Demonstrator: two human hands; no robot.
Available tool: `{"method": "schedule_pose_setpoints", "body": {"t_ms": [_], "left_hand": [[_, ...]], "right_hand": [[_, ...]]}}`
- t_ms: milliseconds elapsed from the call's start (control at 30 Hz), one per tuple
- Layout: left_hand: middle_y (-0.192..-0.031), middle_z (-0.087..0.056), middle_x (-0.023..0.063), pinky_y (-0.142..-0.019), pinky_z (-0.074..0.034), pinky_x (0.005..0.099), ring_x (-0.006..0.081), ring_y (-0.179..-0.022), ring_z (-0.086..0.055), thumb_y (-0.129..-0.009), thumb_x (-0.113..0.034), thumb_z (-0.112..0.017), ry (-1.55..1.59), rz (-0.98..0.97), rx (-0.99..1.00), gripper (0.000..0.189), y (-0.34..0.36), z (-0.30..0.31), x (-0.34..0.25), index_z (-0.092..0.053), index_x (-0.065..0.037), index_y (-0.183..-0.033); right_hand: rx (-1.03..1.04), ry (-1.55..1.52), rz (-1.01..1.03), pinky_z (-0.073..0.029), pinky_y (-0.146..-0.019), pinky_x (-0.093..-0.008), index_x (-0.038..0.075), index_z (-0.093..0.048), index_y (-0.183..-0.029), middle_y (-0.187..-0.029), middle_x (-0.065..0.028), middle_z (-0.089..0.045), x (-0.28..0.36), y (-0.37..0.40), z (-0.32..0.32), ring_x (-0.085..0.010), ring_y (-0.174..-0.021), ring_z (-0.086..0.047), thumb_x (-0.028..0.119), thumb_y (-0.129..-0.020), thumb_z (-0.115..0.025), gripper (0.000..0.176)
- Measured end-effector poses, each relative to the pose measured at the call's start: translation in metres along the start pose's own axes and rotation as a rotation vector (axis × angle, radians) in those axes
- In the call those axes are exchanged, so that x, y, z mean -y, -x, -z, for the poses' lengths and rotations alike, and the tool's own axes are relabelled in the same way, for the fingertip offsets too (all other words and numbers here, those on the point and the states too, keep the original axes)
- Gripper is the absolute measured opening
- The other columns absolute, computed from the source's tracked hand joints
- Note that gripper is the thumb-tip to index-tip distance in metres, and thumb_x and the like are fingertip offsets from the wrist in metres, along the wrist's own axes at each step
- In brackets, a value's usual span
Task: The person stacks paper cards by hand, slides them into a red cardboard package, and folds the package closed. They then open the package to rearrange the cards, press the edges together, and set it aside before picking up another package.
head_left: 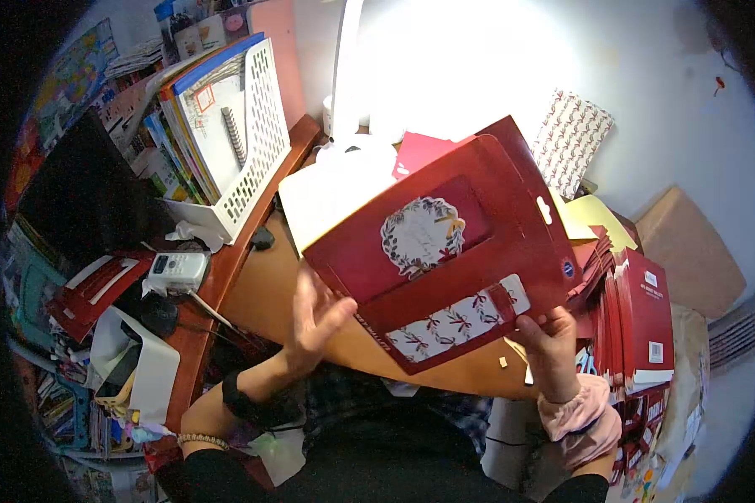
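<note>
A dark red cardboard folder is tilted up in front of me. It has a round wreath label in a recess, a strip with red bow prints, and a hanging slot near its right edge. My right hand pinches the folder at its lower right edge, thumb on the front. At the lower left corner is my left hand, its fingers stretched out and the thumb apart, right at the folder's edge. Behind the folder lies a pale yellow sheet, partly covered by it.
To the right stands a stack of red folders, with blue-handled scissors beside it. A white file holder with papers, a small grey device and a white bin are on the left. A bright lamp stands behind.
</note>
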State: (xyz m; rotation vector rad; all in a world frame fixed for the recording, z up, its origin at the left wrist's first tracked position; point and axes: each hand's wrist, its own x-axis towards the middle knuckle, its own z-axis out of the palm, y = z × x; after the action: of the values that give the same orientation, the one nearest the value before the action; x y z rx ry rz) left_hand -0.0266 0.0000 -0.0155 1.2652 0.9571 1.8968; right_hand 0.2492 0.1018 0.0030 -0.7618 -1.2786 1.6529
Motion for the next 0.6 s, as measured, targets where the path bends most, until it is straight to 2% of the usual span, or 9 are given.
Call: {"method": "schedule_pose_setpoints", "body": {"t_ms": [67, 133, 233, 333, 400, 433, 467, 533, 600], "left_hand": [[-0.122, -0.043, 0.0156, -0.097, -0.034, 0.0377, 0.0226, -0.115, -0.043, -0.081, -0.022, -0.059, -0.190, 0.080, -0.052, 0.071, -0.005, 0.012, -0.001, -0.019, 0.001, -0.135], [-0.121, -0.045, 0.0158, -0.097, -0.033, 0.0371, 0.0240, -0.112, -0.046, -0.082, -0.025, -0.060, -0.391, -0.066, -0.082, 0.068, -0.013, 0.021, 0.008, -0.025, 0.001, -0.134], [-0.123, -0.046, 0.0160, -0.100, -0.033, 0.0383, 0.0259, -0.114, -0.047, -0.079, -0.024, -0.067, -0.472, -0.066, 0.004, 0.071, -0.020, 0.015, -0.006, -0.029, 0.001, -0.134], [-0.126, -0.047, 0.0155, -0.102, -0.032, 0.0397, 0.0254, -0.118, -0.046, -0.074, -0.018, -0.074, -0.486, -0.069, 0.180, 0.078, -0.022, 0.002, -0.009, -0.030, 0.001, -0.135], [-0.127, -0.047, 0.0153, -0.103, -0.034, 0.0395, 0.0239, -0.119, -0.046, -0.069, -0.011, -0.078, -0.469, -0.051, 0.232, 0.084, -0.021, -0.002, -0.004, -0.029, 0.001, -0.136], [-0.124, -0.051, 0.0135, -0.100, -0.038, 0.0362, 0.0205, -0.117, -0.048, -0.071, -0.003, -0.075, -0.418, 0.005, 0.175, 0.074, -0.021, -0.001, 0.001, -0.034, 0.001, -0.132], [-0.124, -0.051, 0.0135, -0.100, -0.038, 0.0362, 0.0205, -0.117, -0.048, -0.071, -0.003, -0.075, -0.417, 0.009, 0.181, 0.074, -0.021, -0.002, 0.000, -0.034, 0.001, -0.132], [-0.118, -0.055, 0.0120, -0.096, -0.042, 0.0330, 0.0193, -0.112, -0.052, -0.073, 0.003, -0.073, -0.260, 0.106, 0.134, 0.062, -0.023, -0.004, -0.002, -0.039, 0.001, -0.125], [-0.114, -0.058, 0.0107, -0.094, -0.044, 0.0308, 0.0178, -0.108, -0.055, -0.073, 0.007, -0.071, -0.257, 0.082, 0.126, 0.054, -0.021, -0.005, 0.001, -0.043, 0.001, -0.119]], "right_hand": [[0.022, 0.163, 0.051, -0.052, -0.073, -0.0267, -0.002, -0.060, -0.105, -0.098, -0.0090, -0.065, 0.011, 0.002, 0.013, -0.0138, -0.081, -0.063, -0.001, -0.079, -0.067, 0.027], [0.060, 0.240, 0.081, -0.051, -0.074, -0.0263, -0.002, -0.060, -0.105, -0.100, -0.0089, -0.065, 0.024, 0.004, 0.010, -0.0132, -0.084, -0.062, -0.002, -0.078, -0.068, 0.028], [0.123, 0.463, 0.196, -0.050, -0.079, -0.0279, -0.002, -0.058, -0.113, -0.103, -0.0070, -0.065, 0.026, 0.006, 0.010, -0.0131, -0.091, -0.061, -0.002, -0.080, -0.066, 0.033], [0.201, 0.611, 0.249, -0.051, -0.081, -0.0293, -0.001, -0.056, -0.116, -0.104, -0.0081, -0.065, 0.032, 0.011, 0.001, -0.0127, -0.094, -0.061, -0.003, -0.080, -0.065, 0.037], [0.203, 0.608, 0.252, -0.050, -0.082, -0.0295, -0.001, -0.056, -0.116, -0.104, -0.0084, -0.065, 0.030, 0.009, -0.004, -0.0131, -0.095, -0.061, -0.003, -0.080, -0.065, 0.038], [0.212, 0.606, 0.263, -0.050, -0.083, -0.0297, -0.001, -0.056, -0.117, -0.104, -0.0087, -0.065, 0.029, 0.008, -0.007, -0.0134, -0.096, -0.061, -0.003, -0.079, -0.066, 0.039], [0.206, 0.604, 0.260, -0.050, -0.083, -0.0297, -0.001, -0.056, -0.117, -0.104, -0.0087, -0.065, 0.027, 0.008, -0.013, -0.0134, -0.096, -0.061, -0.003, -0.079, -0.066, 0.039], [0.205, 0.308, 0.274, -0.049, -0.087, -0.0308, 0.000, -0.056, -0.118, -0.103, -0.0083, -0.066, 0.021, 0.008, -0.024, -0.0143, -0.098, -0.060, -0.002, -0.077, -0.068, 0.042], [0.150, 0.320, 0.228, -0.048, -0.087, -0.0300, -0.001, -0.058, -0.114, -0.102, -0.0087, -0.066, 0.011, 0.009, -0.025, -0.0139, -0.096, -0.061, -0.001, -0.076, -0.071, 0.040]]}}
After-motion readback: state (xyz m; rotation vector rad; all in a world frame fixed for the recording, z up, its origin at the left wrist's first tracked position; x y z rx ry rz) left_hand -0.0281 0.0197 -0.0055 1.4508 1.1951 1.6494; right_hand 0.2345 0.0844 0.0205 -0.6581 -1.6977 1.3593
